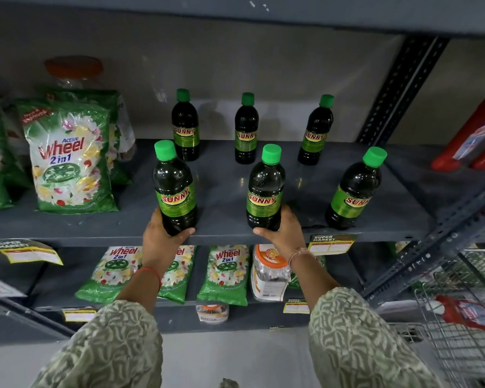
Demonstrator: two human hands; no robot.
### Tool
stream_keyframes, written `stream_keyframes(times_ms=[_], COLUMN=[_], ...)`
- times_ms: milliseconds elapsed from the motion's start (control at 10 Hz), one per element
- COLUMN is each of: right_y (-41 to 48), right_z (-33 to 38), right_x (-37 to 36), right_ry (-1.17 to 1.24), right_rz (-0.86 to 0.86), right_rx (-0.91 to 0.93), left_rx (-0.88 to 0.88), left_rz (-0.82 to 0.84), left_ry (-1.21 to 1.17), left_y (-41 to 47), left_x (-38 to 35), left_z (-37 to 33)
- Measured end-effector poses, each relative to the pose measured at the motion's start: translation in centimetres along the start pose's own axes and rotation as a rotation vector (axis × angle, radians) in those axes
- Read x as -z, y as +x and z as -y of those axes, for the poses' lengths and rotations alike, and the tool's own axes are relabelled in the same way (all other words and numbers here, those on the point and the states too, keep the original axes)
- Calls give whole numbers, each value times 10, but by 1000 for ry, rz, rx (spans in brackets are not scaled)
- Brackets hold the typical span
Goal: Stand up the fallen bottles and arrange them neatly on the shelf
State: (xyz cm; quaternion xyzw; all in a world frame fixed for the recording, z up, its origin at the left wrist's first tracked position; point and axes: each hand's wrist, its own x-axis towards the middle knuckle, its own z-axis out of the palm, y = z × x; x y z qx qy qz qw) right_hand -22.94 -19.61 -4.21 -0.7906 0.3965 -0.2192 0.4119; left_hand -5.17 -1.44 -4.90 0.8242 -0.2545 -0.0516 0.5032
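Green-capped "SUNNY" bottles (pixel 175 189), "Wheel 2in1" packs (pixel 70 158)

Six upright bottles (pixel 266 189) on shelf (pixel 224 191)

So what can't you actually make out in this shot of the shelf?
Head view only:
- Base of the front left bottle: covered by the left hand.
- Base of the front middle bottle: wrapped by the right hand.
- Orange-lidded jar: blurred, mostly behind the Wheel packet.
- Price tags: print too small.
- Red packs: cut by the right edge.
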Motion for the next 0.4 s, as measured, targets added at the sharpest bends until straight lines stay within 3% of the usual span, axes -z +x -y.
stream_keyframes(times_ms=[300, 400], right_y=[-10, -41], right_z=[6, 5], right_x=[3, 1], right_ry=[2, 14], right_rz=[-4, -204], right_rx=[2, 91], left_rx=[57, -69], left_rz=[60, -106], left_ry=[-15, 111], left_y=[-5, -37], left_x=[5, 6], left_z=[-9, -19])
